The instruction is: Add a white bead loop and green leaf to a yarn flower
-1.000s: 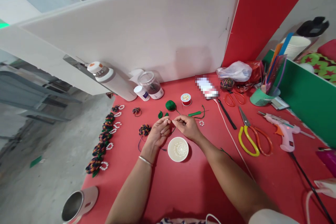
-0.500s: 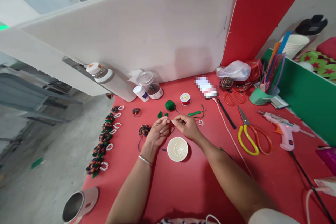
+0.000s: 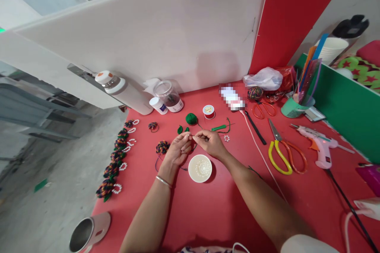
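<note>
My left hand [image 3: 179,148] and my right hand [image 3: 210,143] meet fingertip to fingertip above the red table, both closed in a pinch. Whatever lies between the fingertips is too small to make out. Just below them stands a white bowl [image 3: 192,177] with small white beads [image 3: 203,168] in it. Beyond the hands are a green yarn ball [image 3: 191,118], small green leaf-like pieces [image 3: 179,129] and a spool of red thread [image 3: 208,112]. A green-handled crochet hook [image 3: 219,127] and a little bead ring [image 3: 227,138] lie by my right hand. Beside my left wrist sits a multicoloured yarn piece [image 3: 162,147].
Yarn pieces with bead loops [image 3: 111,169] line the left edge, near a mug [image 3: 90,231]. A bottle [image 3: 127,93] and clear jar [image 3: 169,97] stand at the back. Scissors [image 3: 279,142], a pink glue gun [image 3: 320,142], a phone [image 3: 231,98] and its cable lie right.
Both hands stay pinched together in nearly the same place. The whole view has shifted slightly; no object on the table has visibly moved.
</note>
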